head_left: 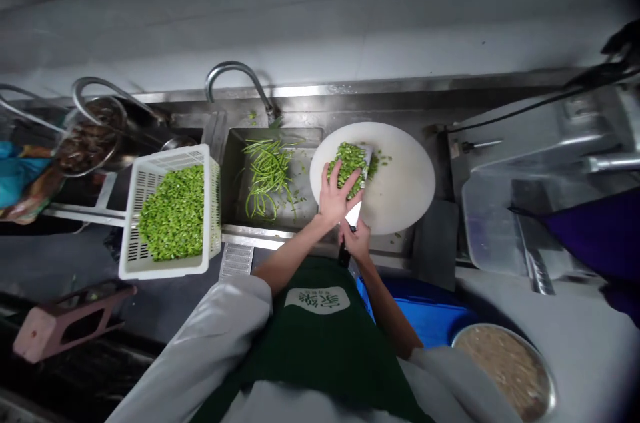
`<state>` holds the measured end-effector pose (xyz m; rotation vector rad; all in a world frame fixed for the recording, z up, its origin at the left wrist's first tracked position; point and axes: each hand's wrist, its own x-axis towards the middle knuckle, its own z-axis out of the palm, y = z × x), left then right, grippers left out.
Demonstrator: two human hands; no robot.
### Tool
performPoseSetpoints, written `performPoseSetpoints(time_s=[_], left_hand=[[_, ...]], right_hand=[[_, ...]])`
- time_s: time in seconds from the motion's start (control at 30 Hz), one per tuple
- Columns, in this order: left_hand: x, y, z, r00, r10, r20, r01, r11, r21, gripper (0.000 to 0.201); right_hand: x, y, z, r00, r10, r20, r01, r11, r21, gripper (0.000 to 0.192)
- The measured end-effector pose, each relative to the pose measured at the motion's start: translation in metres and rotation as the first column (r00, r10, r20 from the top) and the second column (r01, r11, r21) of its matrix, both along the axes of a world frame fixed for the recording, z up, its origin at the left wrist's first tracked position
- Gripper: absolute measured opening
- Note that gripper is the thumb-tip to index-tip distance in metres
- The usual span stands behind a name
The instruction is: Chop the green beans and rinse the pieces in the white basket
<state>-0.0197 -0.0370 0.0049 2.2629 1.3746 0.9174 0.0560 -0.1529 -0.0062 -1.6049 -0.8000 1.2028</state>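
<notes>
On the round white cutting board [400, 196], my right hand [356, 240] grips the black handle of a cleaver [354, 213]. The wide blade leans against a heap of chopped green beans [347, 160]. My left hand [339, 195] lies over the heap with its fingers spread, touching the beans and the blade's near side. Part of the blade is hidden by the beans and my fingers. Small bits of bean are scattered on the board to the right of the blade.
Left of the board, whole long beans [267, 173] lie in the metal sink [230, 176] under a curved faucet [237, 66]. A white plastic basket [214, 210] full of chopped beans stands farther left. At right are a clear plastic container [487, 223] and a metal bowl [549, 390].
</notes>
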Motion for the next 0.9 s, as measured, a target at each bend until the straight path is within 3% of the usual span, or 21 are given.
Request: performPoseSetpoints(time_s=[0.13, 0.23, 0.33, 0.43, 0.53, 0.6, 0.67, 0.7, 0.8, 0.9], left_hand=[[-0.092, -0.004, 0.026, 0.980, 0.197, 0.030, -0.197, 0.980, -0.002, 0.056], [-0.179, -0.018, 0.043, 0.921, 0.390, 0.015, -0.390, 0.921, -0.007, 0.060], [-0.274, -0.037, 0.048, 0.783, 0.622, 0.005, -0.621, 0.781, 0.067, 0.060], [-0.368, -0.046, 0.034, 0.604, 0.796, 0.024, -0.794, 0.600, 0.095, 0.057], [-0.454, -0.041, 0.011, 0.468, 0.883, 0.010, -0.881, 0.468, -0.062, 0.056], [-0.502, -0.037, -0.004, 0.379, 0.924, -0.053, -0.910, 0.361, -0.203, 0.055], [-0.538, -0.036, -0.014, 0.282, 0.957, -0.070, -0.930, 0.255, -0.264, 0.042], [-0.552, -0.036, -0.018, 0.249, 0.967, -0.049, -0.934, 0.227, -0.275, 0.035], [-0.578, -0.039, -0.027, 0.231, 0.970, 0.077, -0.930, 0.243, -0.274, 0.035], [-0.592, -0.041, -0.035, 0.228, 0.966, 0.121, -0.934, 0.252, -0.252, 0.030]], right_hand=[[-0.069, 0.013, 0.014, 0.983, 0.179, -0.033, -0.177, 0.983, 0.056, 0.054], [-0.136, 0.022, 0.028, 0.933, 0.358, -0.022, -0.356, 0.933, 0.057, 0.052], [-0.219, 0.033, 0.043, 0.820, 0.572, -0.027, -0.571, 0.820, 0.048, 0.044], [-0.301, 0.044, 0.055, 0.685, 0.728, -0.017, -0.728, 0.686, 0.007, 0.030], [-0.351, 0.052, 0.060, 0.648, 0.757, 0.082, -0.755, 0.653, -0.067, 0.026], [-0.353, 0.054, 0.060, 0.675, 0.731, 0.103, -0.722, 0.683, -0.110, 0.023], [-0.329, 0.052, 0.055, 0.739, 0.671, 0.063, -0.658, 0.738, -0.150, 0.026], [-0.310, 0.050, 0.052, 0.782, 0.622, 0.045, -0.608, 0.776, -0.165, 0.031], [-0.233, 0.036, 0.042, 0.894, 0.444, 0.060, -0.432, 0.890, -0.150, 0.050], [-0.153, 0.015, 0.033, 0.982, 0.153, 0.114, -0.131, 0.975, -0.178, 0.063]])
